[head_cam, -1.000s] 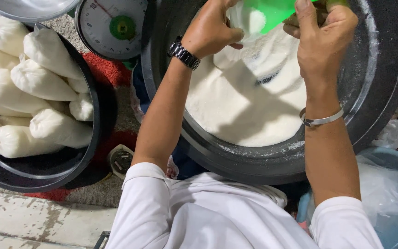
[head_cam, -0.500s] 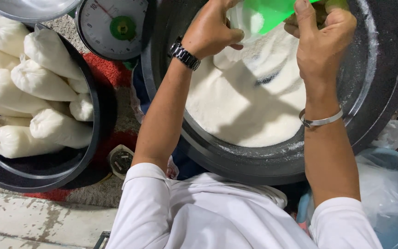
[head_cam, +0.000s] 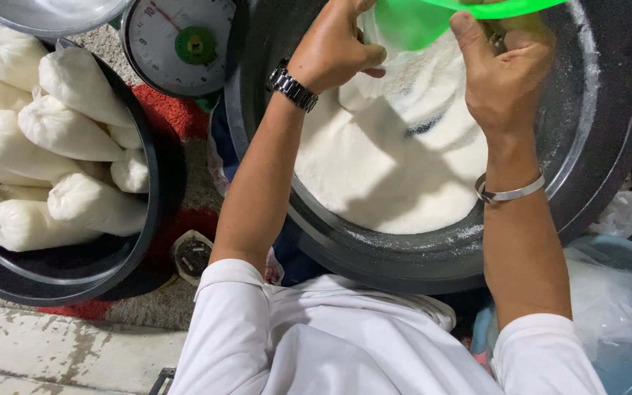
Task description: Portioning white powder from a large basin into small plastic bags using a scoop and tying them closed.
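A big black basin (head_cam: 608,139) holds a heap of white granular powder (head_cam: 389,161). Over its far side my left hand (head_cam: 334,47), with a metal watch on the wrist, pinches the mouth of a clear plastic bag (head_cam: 374,33). My right hand (head_cam: 502,73), with a silver bangle on the wrist, grips a green plastic scoop (head_cam: 433,18) tipped towards the bag's mouth. The bag's lower part is hidden behind my left hand.
A second black basin (head_cam: 137,249) at left is packed with several filled, tied white bags (head_cam: 67,132). A dial kitchen scale (head_cam: 181,40) stands at the top between the basins. Loose clear bags lie in a blue tub (head_cam: 616,292) at right. Red mat underneath.
My right hand has rolled and lifted the green scoop, so it now spans wider across the top edge. My left hand and the bag have stayed in place.
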